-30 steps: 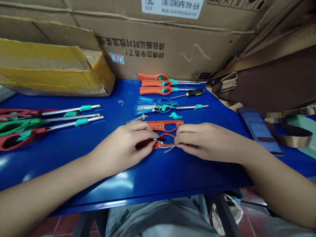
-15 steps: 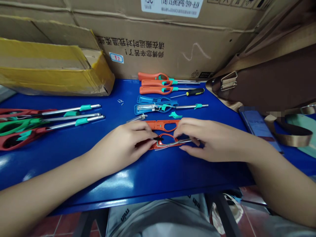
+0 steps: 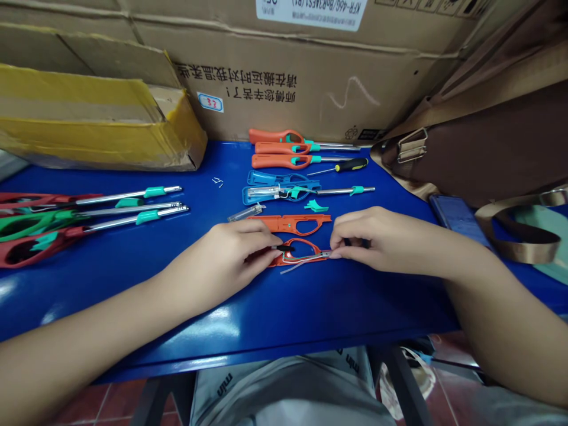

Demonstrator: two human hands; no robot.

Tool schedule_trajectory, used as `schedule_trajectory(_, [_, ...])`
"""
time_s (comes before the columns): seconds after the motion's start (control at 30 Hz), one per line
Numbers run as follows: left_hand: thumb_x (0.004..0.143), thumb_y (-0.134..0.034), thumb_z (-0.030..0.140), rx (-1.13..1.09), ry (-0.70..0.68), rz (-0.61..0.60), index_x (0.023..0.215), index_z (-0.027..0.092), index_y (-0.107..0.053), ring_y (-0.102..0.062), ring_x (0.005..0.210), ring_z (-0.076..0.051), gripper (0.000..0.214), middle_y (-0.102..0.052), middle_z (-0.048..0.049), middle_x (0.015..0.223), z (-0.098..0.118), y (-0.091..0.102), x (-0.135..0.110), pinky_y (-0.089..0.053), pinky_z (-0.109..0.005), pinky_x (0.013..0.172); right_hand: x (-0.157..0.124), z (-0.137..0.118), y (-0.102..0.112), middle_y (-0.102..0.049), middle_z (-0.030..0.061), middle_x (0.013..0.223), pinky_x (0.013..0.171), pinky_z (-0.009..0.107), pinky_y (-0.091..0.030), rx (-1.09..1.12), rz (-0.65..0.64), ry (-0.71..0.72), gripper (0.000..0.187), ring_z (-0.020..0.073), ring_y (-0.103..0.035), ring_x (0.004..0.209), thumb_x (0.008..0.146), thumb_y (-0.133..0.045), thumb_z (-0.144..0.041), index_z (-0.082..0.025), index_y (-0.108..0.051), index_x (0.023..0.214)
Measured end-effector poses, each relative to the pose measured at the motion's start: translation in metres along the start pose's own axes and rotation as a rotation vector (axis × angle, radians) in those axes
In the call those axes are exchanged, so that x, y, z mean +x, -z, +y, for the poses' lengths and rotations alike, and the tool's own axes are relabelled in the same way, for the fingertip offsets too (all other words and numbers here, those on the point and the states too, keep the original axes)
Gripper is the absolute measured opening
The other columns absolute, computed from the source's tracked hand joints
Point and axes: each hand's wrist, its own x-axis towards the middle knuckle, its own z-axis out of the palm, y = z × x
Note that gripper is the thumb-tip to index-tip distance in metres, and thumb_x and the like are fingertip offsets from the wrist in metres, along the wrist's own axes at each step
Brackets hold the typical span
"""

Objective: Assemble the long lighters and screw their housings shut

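Observation:
An orange lighter shell half (image 3: 302,251) with wires in it lies on the blue table (image 3: 275,307). My left hand (image 3: 231,257) pinches its left end, fingers closed on it. My right hand (image 3: 377,236) grips the metal tube (image 3: 317,256) at the shell's right end, fingers closed. A second orange shell half (image 3: 290,223) lies just behind, and a small teal trigger piece (image 3: 316,206) beyond that.
An opened blue lighter (image 3: 284,190) and three orange long lighters (image 3: 284,149) lie further back with a yellow-handled screwdriver (image 3: 350,165). Several red and green lighters (image 3: 66,219) are at the left. Cardboard boxes (image 3: 288,71) line the back; a brown bag (image 3: 479,148) and phone (image 3: 459,222) sit right.
My right hand has shifted right along the shell, from over its middle to the tube end. My left hand has stayed on the left end.

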Motion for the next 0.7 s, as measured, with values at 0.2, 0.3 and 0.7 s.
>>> schedule_trajectory(0.2, [0.099,-0.063,0.017,-0.024,0.024,0.004,0.104,0.014,-0.076,-0.073,0.088,-0.018,0.015,-0.077,-0.0057,0.094,0.0023,0.0015,0.0014,-0.059,-0.029,0.078,0.0014,0.0029,-0.001,-0.073,0.0028,0.086,0.071,0.028,-0.045,-0.039,0.049,0.037,0.013,0.0157,-0.065,0.078,0.095,-0.064,-0.02,-0.019,-0.074,0.087])
schedule_trajectory(0.3, [0.1,-0.06,0.019,-0.036,0.046,-0.005,0.103,0.015,-0.077,-0.072,0.087,-0.018,0.018,-0.076,-0.0059,0.093,0.0024,0.0022,0.0014,-0.059,-0.029,0.077,0.0011,0.0006,-0.0004,-0.073,0.004,0.085,0.073,0.028,-0.046,-0.064,0.066,0.082,0.02,0.0164,-0.066,0.078,0.098,-0.06,-0.02,-0.018,-0.076,0.086])
schedule_trajectory(0.7, [0.098,-0.064,0.016,-0.041,0.042,0.004,0.104,0.013,-0.078,-0.072,0.087,-0.017,0.015,-0.076,-0.006,0.096,0.0003,-0.0006,0.0011,-0.058,-0.029,0.079,-0.0011,-0.0055,-0.0017,-0.074,0.0041,0.093,0.078,0.029,-0.048,-0.102,0.043,0.111,0.023,0.0176,-0.067,0.086,0.1,-0.055,-0.014,-0.019,-0.076,0.093])
